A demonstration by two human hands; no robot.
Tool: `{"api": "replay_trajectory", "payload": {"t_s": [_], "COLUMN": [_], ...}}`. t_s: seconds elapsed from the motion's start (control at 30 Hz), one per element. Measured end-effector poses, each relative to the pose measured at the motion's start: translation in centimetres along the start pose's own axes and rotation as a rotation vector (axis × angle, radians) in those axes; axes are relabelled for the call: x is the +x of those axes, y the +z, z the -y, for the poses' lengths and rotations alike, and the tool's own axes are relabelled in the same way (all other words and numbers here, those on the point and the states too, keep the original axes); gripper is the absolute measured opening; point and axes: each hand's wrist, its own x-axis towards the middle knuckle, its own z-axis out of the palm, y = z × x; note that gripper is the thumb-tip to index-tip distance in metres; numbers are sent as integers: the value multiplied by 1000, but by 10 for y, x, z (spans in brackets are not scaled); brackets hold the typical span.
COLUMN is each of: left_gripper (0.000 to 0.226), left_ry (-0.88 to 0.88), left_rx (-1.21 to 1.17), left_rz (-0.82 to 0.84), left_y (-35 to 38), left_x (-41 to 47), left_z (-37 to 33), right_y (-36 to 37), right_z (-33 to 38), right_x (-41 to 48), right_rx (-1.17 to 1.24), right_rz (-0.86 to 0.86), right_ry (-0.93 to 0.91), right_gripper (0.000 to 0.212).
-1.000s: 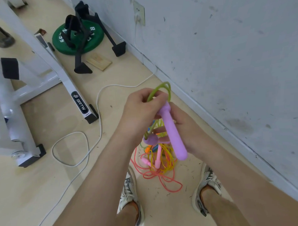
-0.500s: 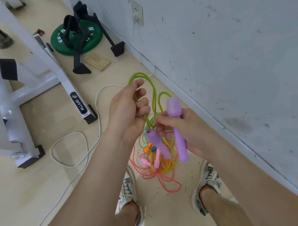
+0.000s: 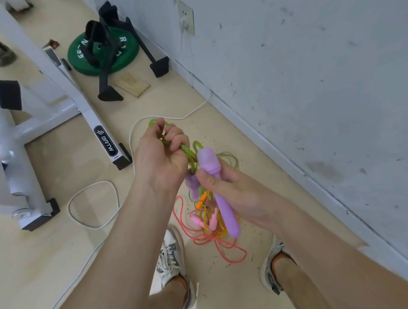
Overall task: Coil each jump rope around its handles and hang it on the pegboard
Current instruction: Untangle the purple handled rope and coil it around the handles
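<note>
My right hand [image 3: 232, 192] grips a purple jump-rope handle [image 3: 219, 193] that points up and down in front of me. A second purple handle [image 3: 192, 184] hangs just left of it, partly hidden behind my hands. My left hand [image 3: 160, 160] is curled round the green rope [image 3: 186, 152] of this jump rope, looping it close to the handle's head. On the floor below lies a tangle of other ropes [image 3: 206, 235], pink, orange and yellow, with pink handles [image 3: 205, 220]. No pegboard is in view.
A grey wall [image 3: 311, 81] runs along the right with a socket [image 3: 186, 17]. A white cable [image 3: 93, 204] snakes over the floor. A white machine frame [image 3: 81, 107] stands left; a green weight plate [image 3: 102, 54], black stands and a wooden block [image 3: 132, 84] lie beyond. My shoes are below.
My left hand swung the green rope out to the left and up, then brought it back down toward the handle's head. The right hand tilted the purple handle more upright.
</note>
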Motion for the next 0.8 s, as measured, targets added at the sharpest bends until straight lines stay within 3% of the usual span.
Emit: {"api": "replay_trajectory", "payload": {"t_s": [0.13,0.27,0.33,0.4,0.5,0.57,0.67,0.73,0.8], "left_gripper": [21,21,20,20,20,14,23,33,34], "left_ry": [-58,-80,-112,-122,-39,59,201,90,-91], "left_rx": [-111,-151,-159,-161,-115,141,1175,1604,1679], "left_rz": [16,14,36,42,9,-48,-69,124,320], "left_y": [-1,-4,-5,-4,1,3,-6,-11,-15], "left_x": [0,0,0,0,-2,-4,-8,-19,-32], "left_z": [1,-2,-1,1,3,1,8,23,43], "right_y": [3,3,0,0,3,5,-4,-17,-25], "right_z": [-8,-11,-10,-6,-1,3,8,10,12], "right_x": [7,8,8,8,8,5,7,10,12], "right_rx": [-59,-685,-834,-631,-306,-191,61,107,58], "right_rz": [-51,-380,-478,-390,-243,-292,-471,-590,-648], "right_ry": [-36,-200,-329,-310,-247,-209,-140,-121,-105], "right_gripper": [61,45,29,13,11,13,18,27,30]}}
